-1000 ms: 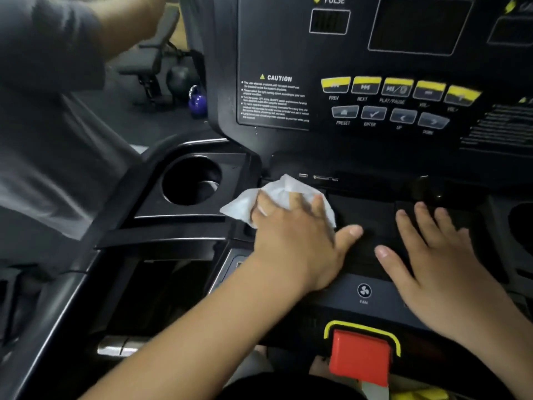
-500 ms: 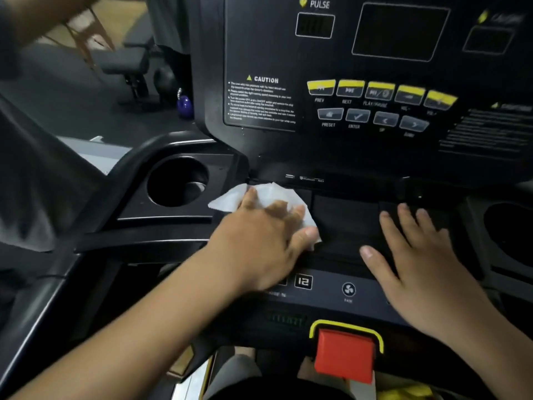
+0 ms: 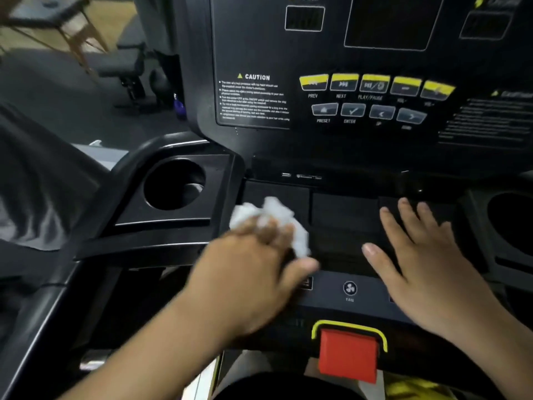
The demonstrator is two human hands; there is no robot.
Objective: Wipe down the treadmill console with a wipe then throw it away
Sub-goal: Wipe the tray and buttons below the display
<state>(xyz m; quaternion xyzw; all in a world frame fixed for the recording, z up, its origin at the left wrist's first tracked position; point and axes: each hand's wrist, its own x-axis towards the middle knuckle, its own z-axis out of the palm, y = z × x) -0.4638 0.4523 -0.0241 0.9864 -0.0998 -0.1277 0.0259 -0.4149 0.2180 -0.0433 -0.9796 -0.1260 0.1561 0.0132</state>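
Wipe (image 3: 272, 213), white and bunched, lies under the fingers of the left hand (image 3: 245, 272), on the left section of the lower black tray of the treadmill console (image 3: 343, 223); the hand presses down on it with fingers (image 3: 271, 232) close together and thumb stuck out to the right, not pinching, though blur hides finer detail; crumpled edges of the wipe show beyond the fingertips and beside the thumb; the right hand (image 3: 427, 267) rests flat on the right section of the same tray, fingers spread, holding nothing, apart from the wipe; just left of the wipe sits a round cup holder (image 3: 173, 184); a second cup holder (image 3: 510, 217) lies beyond the right hand at the frame edge; between the two wrists, nearer the person, are a fan button (image 3: 349, 288) and a red stop block (image 3: 349, 356) in a yellow surround; above the tray the upright panel carries a caution label (image 3: 253, 96), a row of yellow buttons (image 3: 375, 83) with grey buttons beneath, and dark displays.
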